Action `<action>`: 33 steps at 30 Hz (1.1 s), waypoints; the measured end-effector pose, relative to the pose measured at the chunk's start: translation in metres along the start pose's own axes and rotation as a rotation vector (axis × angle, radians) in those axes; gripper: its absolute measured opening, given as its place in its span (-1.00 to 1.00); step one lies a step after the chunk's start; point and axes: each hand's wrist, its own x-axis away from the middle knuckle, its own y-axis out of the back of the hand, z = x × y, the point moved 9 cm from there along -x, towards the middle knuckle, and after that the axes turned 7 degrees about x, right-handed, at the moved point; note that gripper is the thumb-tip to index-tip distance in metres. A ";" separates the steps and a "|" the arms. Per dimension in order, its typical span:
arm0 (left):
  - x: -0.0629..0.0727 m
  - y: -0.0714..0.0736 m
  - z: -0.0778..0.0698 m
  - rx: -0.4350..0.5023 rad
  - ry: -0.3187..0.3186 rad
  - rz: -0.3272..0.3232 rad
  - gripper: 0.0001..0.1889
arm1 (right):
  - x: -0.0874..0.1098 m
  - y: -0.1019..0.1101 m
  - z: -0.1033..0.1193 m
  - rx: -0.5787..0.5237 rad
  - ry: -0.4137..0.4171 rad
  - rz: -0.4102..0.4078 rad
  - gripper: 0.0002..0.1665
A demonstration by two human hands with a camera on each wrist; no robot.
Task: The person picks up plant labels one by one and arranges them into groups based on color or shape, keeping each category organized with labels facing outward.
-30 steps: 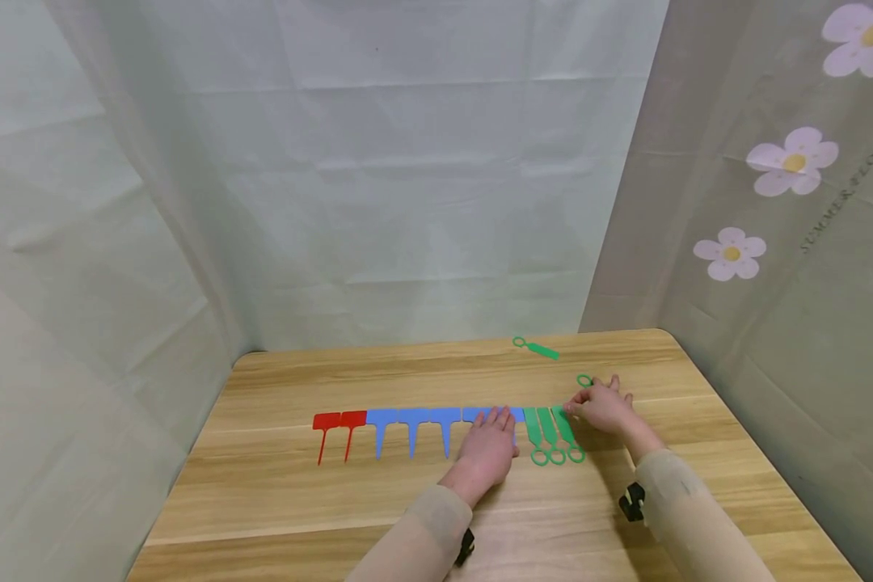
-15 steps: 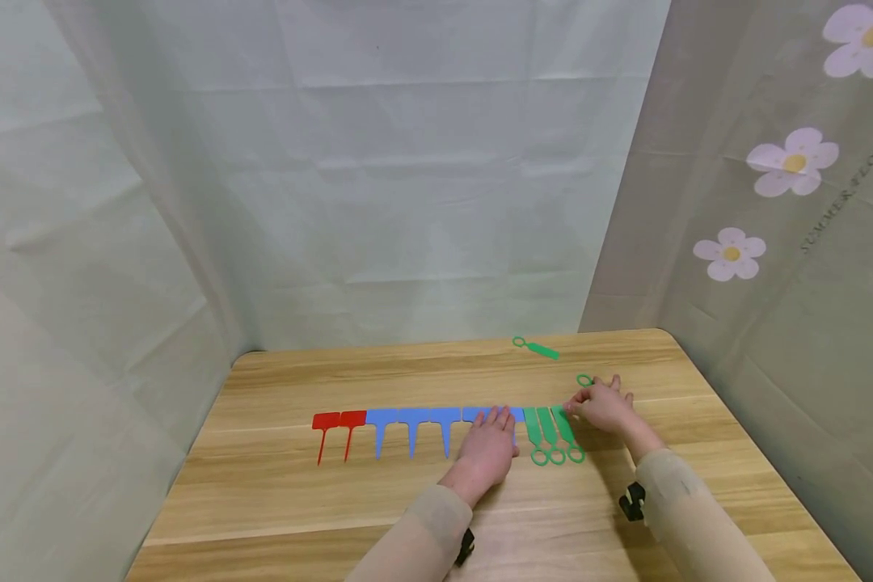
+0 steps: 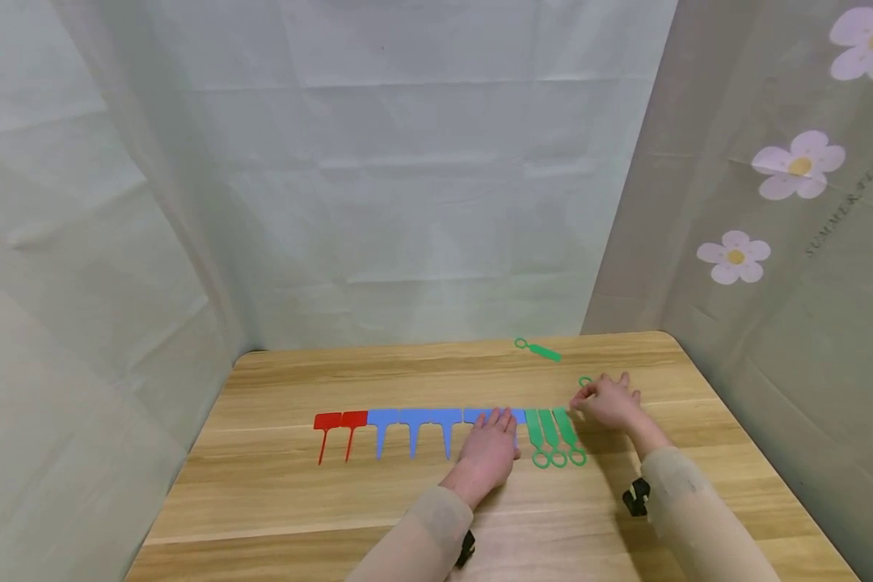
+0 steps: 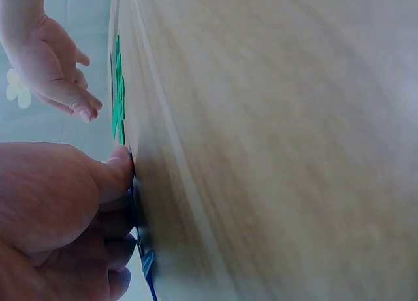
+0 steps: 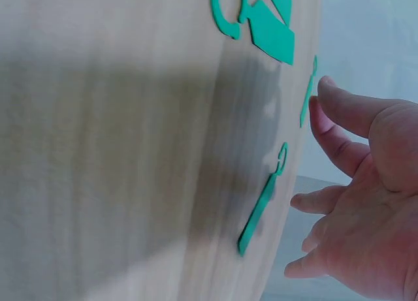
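My left hand [image 3: 486, 453] lies with fingers extended over the right-hand blue T-shaped plant labels [image 3: 447, 417], hiding much of them. In the left wrist view its thumb [image 4: 117, 169] is at the row's edge. My right hand [image 3: 607, 402] hovers just beyond the last of three green ring-ended plant labels [image 3: 569, 432], holding nothing. In the right wrist view the right hand [image 5: 372, 183] has spread, bent fingers above the table. A loose green label [image 5: 258, 213] lies below it; in the head view only that label's ring [image 3: 585, 381] shows.
Two red T-shaped labels [image 3: 341, 420] begin the row at the left, edge to edge with the blue ones. Another green label [image 3: 545, 352] lies near the wooden table's [image 3: 276, 501] back edge. Pale curtains [image 3: 422, 202] surround the back and sides.
My right hand has let go of the third green label's top and shifted slightly right, away from it. The left hand stays on the blue labels.
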 end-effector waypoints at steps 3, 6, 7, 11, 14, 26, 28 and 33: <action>0.001 0.001 -0.001 0.003 0.006 0.006 -0.36 | -0.003 0.005 -0.002 0.013 -0.011 -0.001 -0.72; 0.001 0.002 0.000 0.003 0.012 0.013 -0.37 | -0.009 0.008 0.000 0.023 -0.028 0.001 -0.70; 0.001 0.002 0.000 0.001 0.014 0.014 -0.37 | -0.012 0.009 0.002 0.029 -0.030 -0.002 -0.70; 0.002 0.002 -0.001 -0.011 0.010 0.012 -0.37 | -0.025 0.013 0.010 0.071 -0.010 -0.028 -0.69; 0.003 0.003 -0.002 -0.019 0.004 -0.001 -0.37 | -0.038 0.014 0.015 0.127 0.017 -0.052 -0.63; 0.002 0.004 -0.003 -0.012 0.016 -0.014 -0.37 | -0.086 0.010 0.018 0.289 -0.020 -0.067 -0.52; 0.001 0.004 -0.003 -0.015 0.020 -0.008 -0.37 | -0.090 0.006 0.017 0.305 -0.041 -0.059 -0.57; 0.002 0.002 -0.003 -0.022 0.023 0.003 -0.37 | -0.098 0.000 0.015 0.343 -0.114 -0.061 -0.56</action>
